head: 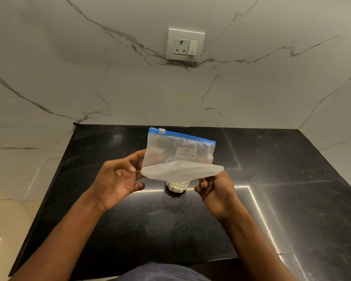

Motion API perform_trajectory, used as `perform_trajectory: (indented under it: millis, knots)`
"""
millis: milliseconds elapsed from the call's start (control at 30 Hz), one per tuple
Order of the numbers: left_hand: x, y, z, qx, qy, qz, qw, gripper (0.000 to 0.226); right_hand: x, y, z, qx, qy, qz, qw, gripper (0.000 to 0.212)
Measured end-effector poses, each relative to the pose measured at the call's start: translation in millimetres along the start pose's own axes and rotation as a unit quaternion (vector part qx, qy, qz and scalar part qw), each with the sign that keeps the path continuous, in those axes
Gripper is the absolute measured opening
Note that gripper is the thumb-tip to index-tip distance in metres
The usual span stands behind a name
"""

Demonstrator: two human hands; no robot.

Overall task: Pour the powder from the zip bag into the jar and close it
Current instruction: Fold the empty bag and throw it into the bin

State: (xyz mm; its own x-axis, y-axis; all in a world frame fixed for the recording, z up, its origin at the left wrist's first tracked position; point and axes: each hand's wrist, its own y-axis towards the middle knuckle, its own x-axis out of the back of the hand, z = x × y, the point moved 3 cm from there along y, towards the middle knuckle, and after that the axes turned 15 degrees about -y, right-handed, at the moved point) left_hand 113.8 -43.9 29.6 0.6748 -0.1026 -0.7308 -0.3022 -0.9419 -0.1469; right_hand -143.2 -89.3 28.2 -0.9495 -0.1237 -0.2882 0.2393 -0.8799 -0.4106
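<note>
A clear zip bag [178, 157] with a blue zip strip, a white slider and a label reading "MILK POWDER" hangs above the black counter [150, 230]. White powder fills its lower fold. My left hand [118, 179] pinches the bag's left edge with the other fingers spread. Its right bottom corner sits in my right hand [217, 191], whose fingers are curled around it. Under the bag stands a small jar [176, 186] holding white contents; the bag hides most of it, and I cannot tell whether a lid is on it.
A marble wall rises behind the counter with a socket and switch plate [184, 44]. Marble also flanks the counter on the left and right. The counter's front edge lies close to my body.
</note>
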Motion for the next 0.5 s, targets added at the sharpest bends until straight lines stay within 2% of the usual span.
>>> perform_trajectory:
  millis: [133,167,233,333,433,500]
  knots:
    - [-4.0,-1.9,0.5,-0.004,0.178,0.005,0.984,0.094,3.0,3.0,-1.7,-0.032,-0.003,-0.007,0.999,0.040]
    - [-9.7,0.1,1.9,-0.019,0.202,-0.004,0.979,0.095,2.3,3.9,-3.0,-0.041,-0.011,-0.006,0.999,0.040]
    - [-21.7,6.0,3.1,-0.071,0.230,-0.037,0.970,0.083,-0.6,5.5,-4.0,-0.052,-0.033,-0.004,0.998,0.038]
    - [-29.7,15.3,6.2,-0.135,0.167,-0.105,0.971,0.078,-7.2,5.6,0.0,-0.034,-0.049,0.013,0.998,0.038]
    - [-31.0,21.3,12.3,-0.161,0.084,-0.139,0.974,0.050,-5.8,2.4,4.7,0.041,-0.039,0.057,0.997,0.043]
    - [-32.7,22.0,13.3,-0.167,0.050,-0.150,0.973,0.044,-5.2,-4.0,1.2,0.080,-0.058,0.068,0.993,0.045]
